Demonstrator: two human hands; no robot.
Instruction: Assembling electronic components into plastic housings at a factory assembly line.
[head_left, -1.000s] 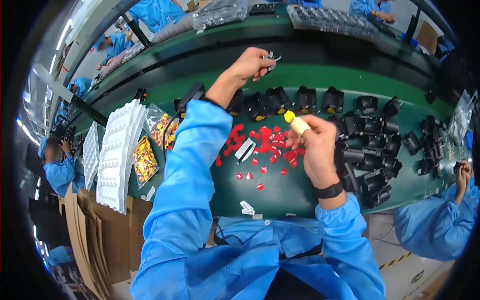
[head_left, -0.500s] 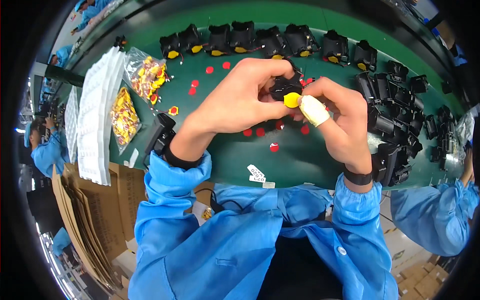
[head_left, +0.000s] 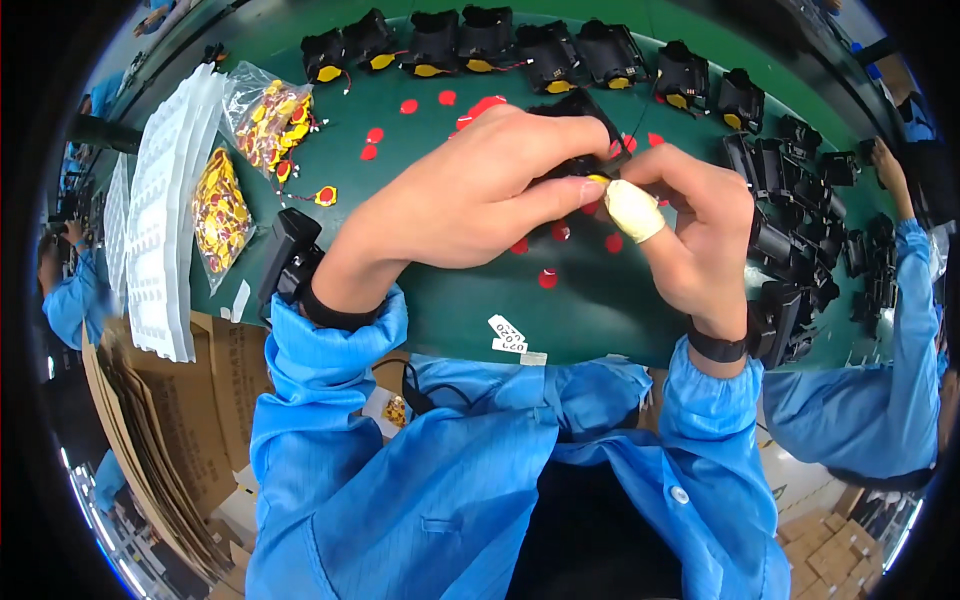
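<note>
My left hand is closed around a black plastic housing, mostly hidden by the fingers. Only a sliver of a yellow disc shows, at the tip of my left thumb and against the housing. My right hand meets it from the other side, thumb and forefinger drawn together at the disc's edge. A pale yellow finger cot covers the right thumb. What lies between those right fingertips is partly hidden. Below and beside the hands, red round stickers lie scattered on the green table.
Along the back stands a row of black housings with yellow discs. More black housings are piled at right, near a co-worker's sleeve. Bags of yellow-and-red discs and white trays lie at left. Small white labels sit near the front edge.
The housing has turned and moved up slightly; the yellow disc, broadly visible before, is now mostly covered. My left thumb has come onto it. At right, a co-worker's arm has reached forward.
</note>
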